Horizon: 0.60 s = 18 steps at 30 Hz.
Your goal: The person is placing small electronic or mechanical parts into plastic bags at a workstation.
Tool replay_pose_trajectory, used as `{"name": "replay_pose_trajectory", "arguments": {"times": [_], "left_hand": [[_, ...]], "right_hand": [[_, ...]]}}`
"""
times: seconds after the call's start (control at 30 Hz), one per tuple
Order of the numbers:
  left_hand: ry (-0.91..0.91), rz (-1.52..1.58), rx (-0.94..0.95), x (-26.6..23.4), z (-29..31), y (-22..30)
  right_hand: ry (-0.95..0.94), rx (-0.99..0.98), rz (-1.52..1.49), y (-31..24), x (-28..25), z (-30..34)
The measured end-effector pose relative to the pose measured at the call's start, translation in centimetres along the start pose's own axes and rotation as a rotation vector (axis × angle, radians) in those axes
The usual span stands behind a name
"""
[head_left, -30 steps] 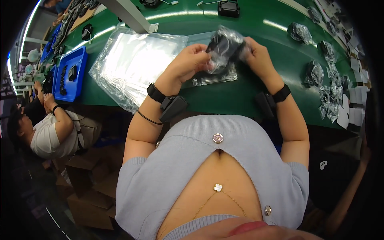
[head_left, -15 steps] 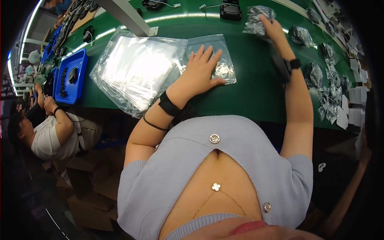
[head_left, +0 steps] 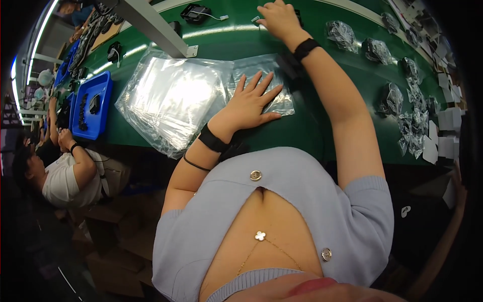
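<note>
My left hand [head_left: 249, 103] lies flat with fingers spread on a clear plastic bag [head_left: 283, 107], beside a larger stack of clear bags [head_left: 186, 90]. At the far side of the green table, my right hand [head_left: 283, 21] reaches out with its fingers apart and nothing visible in them. It largely covers a black device [head_left: 300, 18], whose small white connector [head_left: 255, 20] shows by the thumb. A device wrapped in clear film [head_left: 341, 35] rests to the right of that hand.
More wrapped devices [head_left: 376, 51] line the right side, with white boxes [head_left: 449, 118] beyond. Another black device [head_left: 196, 13] with a cable lies far left of centre. A metal post [head_left: 156, 30] stands behind the bags. A blue tray [head_left: 103, 108] holds black parts; a co-worker [head_left: 70, 176] sits left.
My right hand has let go of the wrapped device, leaving it at the far right, and has moved left to the black device. My left hand stays on the bag.
</note>
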<state>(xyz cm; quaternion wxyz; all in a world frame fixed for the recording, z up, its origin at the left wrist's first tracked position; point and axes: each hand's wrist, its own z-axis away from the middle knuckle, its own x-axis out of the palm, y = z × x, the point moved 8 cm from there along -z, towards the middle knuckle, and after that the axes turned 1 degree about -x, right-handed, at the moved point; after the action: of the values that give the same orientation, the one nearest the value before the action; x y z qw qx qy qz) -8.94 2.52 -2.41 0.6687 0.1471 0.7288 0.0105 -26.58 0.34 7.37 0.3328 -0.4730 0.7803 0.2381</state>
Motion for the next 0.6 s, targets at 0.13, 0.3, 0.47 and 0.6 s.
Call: {"name": "replay_pose_trajectory", "arguments": {"times": [0.13,0.3,0.47,0.6], "left_hand": [[-0.01,0.027,0.028,-0.3,-0.2,-0.2],[-0.002,0.071,0.019,-0.3,0.1,-0.4],[0.02,0.082,0.029,-0.3,0.1,-0.6],[0.022,0.089,0.034,-0.3,0.0,-0.8]], "right_hand": [[-0.165,0.08,0.075,3.1,5.3,-0.1],[0.249,0.333,0.004,8.7,1.3,2.1],[0.009,0.302,0.12,9.3,3.1,3.7],[-0.021,0.321,0.222,6.8,2.2,4.1]]}}
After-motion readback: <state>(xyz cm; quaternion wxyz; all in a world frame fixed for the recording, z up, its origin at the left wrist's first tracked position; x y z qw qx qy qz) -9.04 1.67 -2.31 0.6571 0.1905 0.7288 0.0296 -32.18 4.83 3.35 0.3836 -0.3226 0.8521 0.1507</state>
